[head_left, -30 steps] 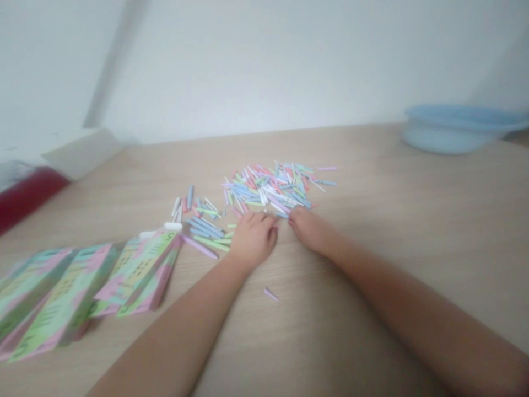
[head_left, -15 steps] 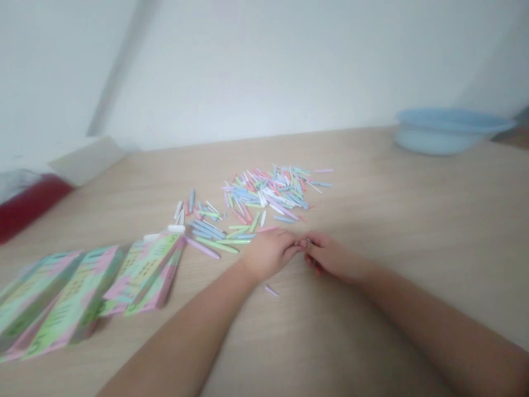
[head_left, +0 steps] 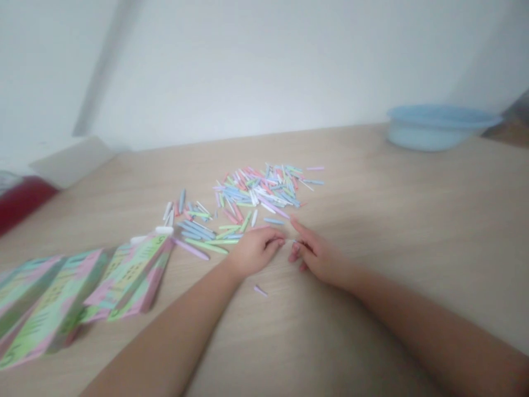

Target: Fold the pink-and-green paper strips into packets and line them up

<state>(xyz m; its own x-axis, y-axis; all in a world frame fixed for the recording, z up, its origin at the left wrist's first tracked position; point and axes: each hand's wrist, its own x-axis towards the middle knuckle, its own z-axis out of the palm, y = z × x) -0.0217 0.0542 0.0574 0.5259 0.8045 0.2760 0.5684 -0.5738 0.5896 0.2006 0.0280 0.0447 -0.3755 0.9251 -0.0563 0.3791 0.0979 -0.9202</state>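
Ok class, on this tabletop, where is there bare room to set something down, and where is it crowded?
The widest bare patch of the wooden table lies between the right hand and the blue plastic basin. It is crowded at the heap of pastel paper strips and the printed packets beside the left hand.

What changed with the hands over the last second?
Both hands drew back toward the person, away from the front edge of the pile of colored strips. The left hand and right hand now sit close together, a thin pale strip between their fingers; which hand grips it is unclear. The pile, green-and-pink cards and blue basin stayed put.
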